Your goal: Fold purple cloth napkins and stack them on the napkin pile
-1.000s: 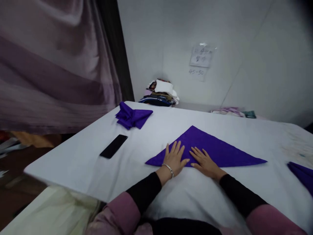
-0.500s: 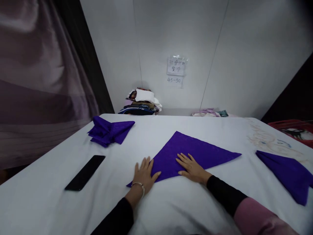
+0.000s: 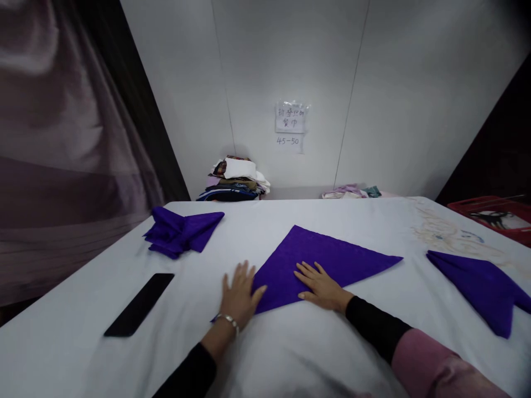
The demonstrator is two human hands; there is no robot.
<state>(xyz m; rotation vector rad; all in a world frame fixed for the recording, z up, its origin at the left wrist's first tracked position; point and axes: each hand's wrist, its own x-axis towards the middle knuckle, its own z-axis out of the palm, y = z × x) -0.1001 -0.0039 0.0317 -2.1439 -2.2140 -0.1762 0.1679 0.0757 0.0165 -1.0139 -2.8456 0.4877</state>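
A purple cloth napkin (image 3: 332,255) lies folded into a flat triangle in the middle of the white-covered table, its peak pointing away from me. My left hand (image 3: 239,296), with a bracelet at the wrist, is over the napkin's left corner, fingers spread; most of that corner is hidden under it. Flat on the middle of the napkin, near its front edge, rests my right hand (image 3: 319,286), fingers stretched out. Neither hand grips anything.
At the left sits a bunched, folded purple napkin (image 3: 182,231), with a black phone-like slab (image 3: 140,304) nearer me. Another folded purple napkin (image 3: 481,287) lies at the right. Beyond the table are a clothes pile (image 3: 234,179) and a red basket (image 3: 489,213).
My left hand has shifted slightly left over the napkin's corner and looks a little raised. My right hand stays on the napkin. The whole view has tilted and shifted a little.
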